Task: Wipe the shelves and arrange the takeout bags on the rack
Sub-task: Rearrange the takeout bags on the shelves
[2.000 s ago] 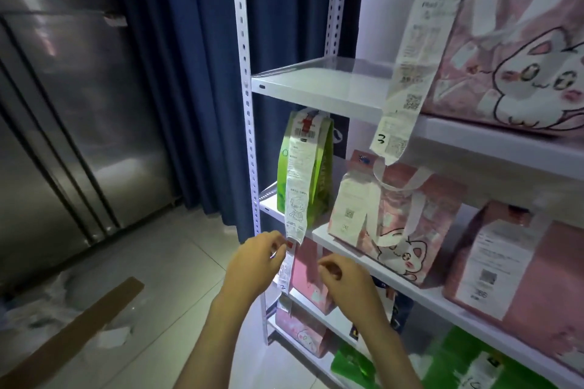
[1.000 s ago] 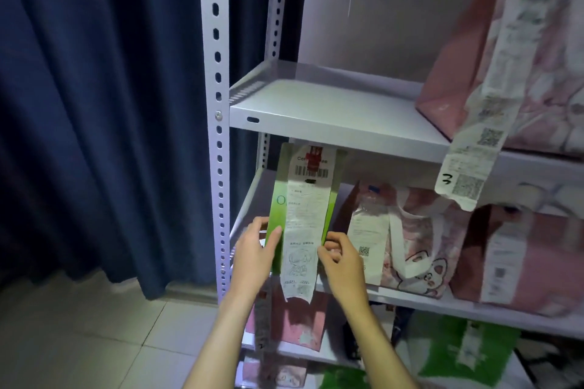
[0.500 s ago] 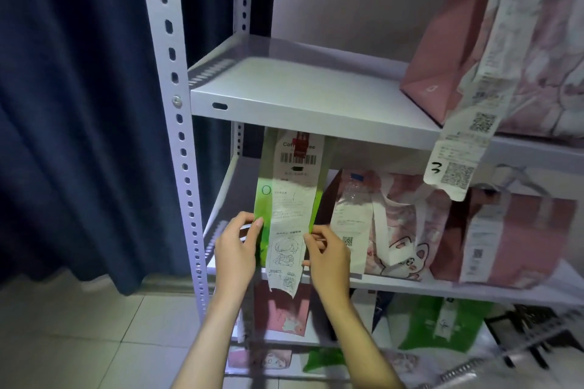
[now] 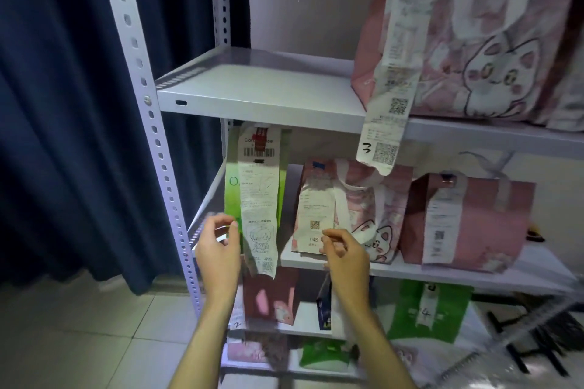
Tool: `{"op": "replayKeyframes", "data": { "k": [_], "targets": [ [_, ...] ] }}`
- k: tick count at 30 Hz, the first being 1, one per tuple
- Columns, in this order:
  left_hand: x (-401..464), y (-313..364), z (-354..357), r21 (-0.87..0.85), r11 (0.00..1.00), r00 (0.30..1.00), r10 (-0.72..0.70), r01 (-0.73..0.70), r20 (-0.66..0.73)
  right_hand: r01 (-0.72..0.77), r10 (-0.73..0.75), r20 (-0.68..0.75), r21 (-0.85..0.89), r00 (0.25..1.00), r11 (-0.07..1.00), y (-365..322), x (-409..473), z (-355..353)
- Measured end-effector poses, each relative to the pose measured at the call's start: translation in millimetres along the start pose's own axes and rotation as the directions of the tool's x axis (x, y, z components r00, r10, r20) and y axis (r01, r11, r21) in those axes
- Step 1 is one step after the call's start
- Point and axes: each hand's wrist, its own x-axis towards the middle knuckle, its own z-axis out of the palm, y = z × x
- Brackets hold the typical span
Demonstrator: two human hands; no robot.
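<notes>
Both hands off the green bag.
Left hand just beside it, right hand apart; fingers loosely curled, empty.

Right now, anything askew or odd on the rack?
The tall green paper bag on the middle shelf sits at the very left front corner, its long white receipt dangling below the shelf edge. Both hands, left and right, are off it.
</notes>
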Motion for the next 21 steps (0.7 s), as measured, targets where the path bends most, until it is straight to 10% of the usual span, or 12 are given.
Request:
{"op": "replayKeyframes", "data": {
  "k": [21],
  "targets": [
    [-47, 37, 111, 0.115, 0.981, 0.928, 0.108, -0.158, 0.358, -0.017, 0.011, -0.107, -0.052, 0.994, 0.998, 39, 31, -112]
  ]
}}
